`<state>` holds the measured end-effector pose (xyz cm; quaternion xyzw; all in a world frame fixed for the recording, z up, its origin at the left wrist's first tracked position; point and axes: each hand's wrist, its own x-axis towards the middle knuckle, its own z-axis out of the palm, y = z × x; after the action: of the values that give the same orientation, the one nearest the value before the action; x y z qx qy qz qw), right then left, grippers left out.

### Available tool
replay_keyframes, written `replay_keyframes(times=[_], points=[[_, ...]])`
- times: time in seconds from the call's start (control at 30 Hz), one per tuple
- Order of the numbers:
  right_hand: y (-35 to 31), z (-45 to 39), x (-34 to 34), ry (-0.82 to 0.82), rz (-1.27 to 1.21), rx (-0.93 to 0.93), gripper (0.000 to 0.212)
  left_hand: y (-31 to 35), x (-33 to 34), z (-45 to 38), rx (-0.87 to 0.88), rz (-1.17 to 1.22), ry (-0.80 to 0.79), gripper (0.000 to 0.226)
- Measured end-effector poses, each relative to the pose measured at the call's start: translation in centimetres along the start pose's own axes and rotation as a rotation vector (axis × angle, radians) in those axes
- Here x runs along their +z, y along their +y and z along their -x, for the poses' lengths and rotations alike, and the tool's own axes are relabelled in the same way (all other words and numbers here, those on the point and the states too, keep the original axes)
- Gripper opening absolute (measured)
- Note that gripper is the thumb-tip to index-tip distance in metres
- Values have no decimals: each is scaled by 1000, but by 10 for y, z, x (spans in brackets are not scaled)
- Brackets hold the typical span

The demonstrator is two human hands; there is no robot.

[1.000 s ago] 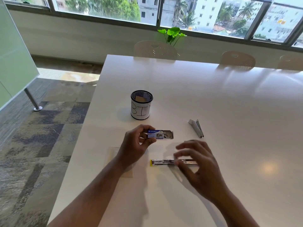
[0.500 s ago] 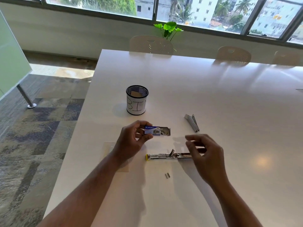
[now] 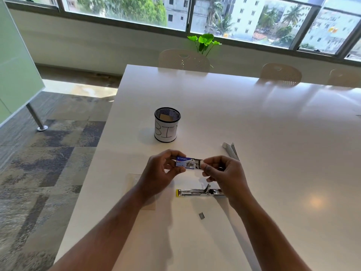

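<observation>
The staple box (image 3: 185, 163) hangs just beyond the open stapler (image 3: 197, 192), its blue sleeve gripped by the left hand (image 3: 160, 173). The right hand (image 3: 224, 175) has left the stapler and now pinches the box's open tray end, likely to draw out fresh staples.

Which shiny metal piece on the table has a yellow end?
The long stapler part in the middle: its left tip is yellow. The folded piece farther back and the tiny staple strip nearest the camera are grey.

Small blue staple box (image 3: 186, 163), tray slid open, level above table.
</observation>
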<state>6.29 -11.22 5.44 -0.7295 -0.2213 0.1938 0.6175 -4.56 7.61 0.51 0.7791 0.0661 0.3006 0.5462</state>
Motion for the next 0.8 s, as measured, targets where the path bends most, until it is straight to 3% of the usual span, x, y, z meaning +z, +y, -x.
replay_keyframes(times=[0.33,0.5,0.6,0.7,0.8], points=[[4,-5,16,-64,-49,-1,29,-4,1,-1,31,-11,13,40],[5,-11,15,-27,-86,43,10,-4,3,-2,37,-47,6,42],[6,-13,16,-42,-80,29,16,-7,4,-3,49,-67,12,40],[7,-15,18,-97,178,-137,36,-7,4,-3,48,-70,32,38],[10,-16,21,-110,405,-327,41,-7,4,-3,57,-100,24,36]])
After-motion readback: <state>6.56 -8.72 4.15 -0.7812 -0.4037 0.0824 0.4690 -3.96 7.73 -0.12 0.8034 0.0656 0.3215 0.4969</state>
